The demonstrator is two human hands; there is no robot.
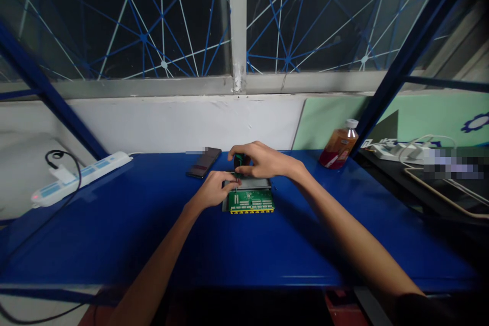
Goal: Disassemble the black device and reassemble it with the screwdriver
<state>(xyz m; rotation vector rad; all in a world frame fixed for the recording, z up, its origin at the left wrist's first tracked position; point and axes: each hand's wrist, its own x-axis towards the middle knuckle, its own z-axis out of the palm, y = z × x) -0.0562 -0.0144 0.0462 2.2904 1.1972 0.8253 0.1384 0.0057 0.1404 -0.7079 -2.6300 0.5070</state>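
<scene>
A green circuit board (252,199) with a yellow strip of connectors along its near edge lies on the blue table. Behind it is a grey metal plate or casing (256,183). From above, my right hand (263,159) grips the dark green handle of a screwdriver (239,160), whose thin shaft points down to the board's left part. My left hand (215,188) rests at the board's left side, its thumb and fingers closed together close to the shaft. What those fingertips pinch, if anything, is hidden.
On the blue table (160,244), a phone (204,162) lies behind my left hand. A white power strip (82,179) with a black cable stands at the left. A drink bottle (339,144) is at the back right, near white adapters and cables (405,153). Blue frame posts rise at both sides.
</scene>
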